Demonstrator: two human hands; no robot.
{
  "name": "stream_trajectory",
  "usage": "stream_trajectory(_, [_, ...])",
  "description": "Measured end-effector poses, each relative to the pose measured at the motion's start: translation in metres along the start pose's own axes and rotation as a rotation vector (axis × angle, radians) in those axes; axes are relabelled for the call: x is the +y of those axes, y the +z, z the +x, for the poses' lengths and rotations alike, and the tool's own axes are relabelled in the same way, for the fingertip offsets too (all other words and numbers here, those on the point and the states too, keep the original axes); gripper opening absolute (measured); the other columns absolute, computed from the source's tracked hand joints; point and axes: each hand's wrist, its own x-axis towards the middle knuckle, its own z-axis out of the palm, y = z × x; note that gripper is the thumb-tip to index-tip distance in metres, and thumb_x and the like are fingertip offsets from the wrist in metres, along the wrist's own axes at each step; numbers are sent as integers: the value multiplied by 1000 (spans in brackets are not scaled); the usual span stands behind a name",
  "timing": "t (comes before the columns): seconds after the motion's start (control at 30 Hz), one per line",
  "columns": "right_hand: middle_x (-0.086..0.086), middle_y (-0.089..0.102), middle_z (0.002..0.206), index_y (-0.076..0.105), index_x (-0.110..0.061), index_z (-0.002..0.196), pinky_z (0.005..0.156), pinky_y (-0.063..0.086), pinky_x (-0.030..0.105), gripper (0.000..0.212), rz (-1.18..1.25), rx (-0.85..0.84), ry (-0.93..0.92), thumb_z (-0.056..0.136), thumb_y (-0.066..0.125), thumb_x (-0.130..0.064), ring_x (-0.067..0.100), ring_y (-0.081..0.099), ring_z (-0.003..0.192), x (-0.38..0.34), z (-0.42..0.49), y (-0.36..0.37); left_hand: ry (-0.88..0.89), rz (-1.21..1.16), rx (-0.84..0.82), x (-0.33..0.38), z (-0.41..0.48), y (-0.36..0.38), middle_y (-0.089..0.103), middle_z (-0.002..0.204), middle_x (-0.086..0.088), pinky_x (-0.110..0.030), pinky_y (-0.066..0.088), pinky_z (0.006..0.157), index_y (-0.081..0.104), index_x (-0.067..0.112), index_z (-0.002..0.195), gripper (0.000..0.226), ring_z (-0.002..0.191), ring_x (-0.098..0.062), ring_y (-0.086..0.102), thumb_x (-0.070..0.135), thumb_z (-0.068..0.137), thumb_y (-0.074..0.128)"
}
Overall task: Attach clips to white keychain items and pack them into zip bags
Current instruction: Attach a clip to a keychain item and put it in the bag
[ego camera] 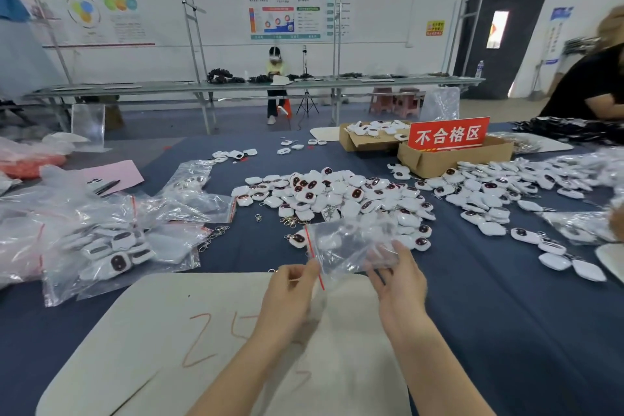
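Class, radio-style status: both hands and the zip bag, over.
Left hand pinches zip bag by its red strip. Right hand holds the opposite end. Bag held up, contents unclear. White keychain pile behind, nothing obstructing.

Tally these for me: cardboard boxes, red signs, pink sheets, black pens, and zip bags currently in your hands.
Cardboard boxes: 2
Red sign: 1
Pink sheet: 1
Black pen: 1
Zip bag, held between left hand and right hand: 1
Total: 6
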Motion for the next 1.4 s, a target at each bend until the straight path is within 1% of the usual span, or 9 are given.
stream_trajectory(0.17, [6, 76, 106, 67, -16, 118, 66, 61, 28, 22, 6, 9, 2, 98, 61, -24, 19, 77, 86, 0, -9, 3, 81, 82, -31, 2, -1, 1, 55, 71, 8, -33, 43, 59, 68, 17, 83, 20, 57, -9, 45, 29, 98, 62])
stream_trajectory(0.3, [2, 77, 103, 65, -16, 117, 72, 59, 31, 21, -17, 25, -14, 100, 58, -26, 20, 77, 87, -3, -11, -1, 123, 4, 6, 5, 0, -6, 65, 83, 6, -15, 47, 62, 67, 18, 93, 12, 59, 2, 52, 26, 100, 60])
stream_trajectory(0.5, [2, 78, 101, 67, -18, 115, 76, 59, 32, 20, -48, 26, 9, 100, 59, -27, 20, 76, 89, 2, -16, 3, 85, -45, -94, 9, -7, -4, 57, 86, -2, -27, 45, 54, 59, 19, 114, 18, 61, -9, 50, 10, 99, 60])
stream_trajectory(0.67, [-3, 75, 109, 62, -23, 126, 76, 58, 28, 25, -131, 31, -50, 101, 57, -26, 12, 75, 90, -2, -16, 0, 170, -25, -56, 9, 3, -23, 66, 86, -6, -14, 48, 63, 59, 16, 112, 19, 65, -2, 64, 2, 100, 55])
stream_trajectory(0.83, [-1, 54, 143, 41, -31, 147, 107, 42, 42, 50, -594, 244, -423, 98, 51, -26, 17, 54, 124, 5, -21, -3, 188, 118, -180, -3, 8, -39, 73, 94, 6, -16, 52, 65, 59, 31, 112, 21, 79, -4, 68, 13, 103, 52])
stream_trajectory(0.97, [13, 30, 160, 39, -13, 150, 123, 14, 55, 53, -954, 454, -834, 98, 50, -12, 33, 17, 151, -4, -20, 0, 242, 257, -99, -10, 28, -54, 73, 94, 16, -6, 45, 75, 62, 37, 109, 22, 89, 2, 66, 17, 103, 53])
stream_trajectory(1.07, [6, 46, 148, 55, -14, 137, 119, 24, 50, 40, -1122, 204, -1145, 98, 49, -7, 26, 28, 146, -6, -8, 15, 233, 351, -64, -17, 49, -55, 71, 92, 22, -10, 44, 76, 61, 41, 107, 20, 88, 4, 64, 23, 103, 52])
stream_trajectory(1.23, [-12, 57, 129, 60, -30, 128, 100, 35, 21, 32, -1351, -281, -757, 101, 44, -22, 2, 44, 117, 5, 41, 69, 314, 643, 19, -24, 92, -38, 66, 110, 16, -35, 50, 90, 60, 30, 125, 24, 102, -8, 60, 36, 103, 51])
stream_trajectory(1.4, [-8, 61, 129, 62, -28, 127, 101, 45, 30, 31, -1465, -439, -491, 104, 42, -23, 10, 57, 113, 31, 88, 86, 332, 980, 33, -22, 125, -20, 55, 116, 9, -34, 38, 93, 55, 34, 131, 48, 111, -17, 50, 65, 97, 42])
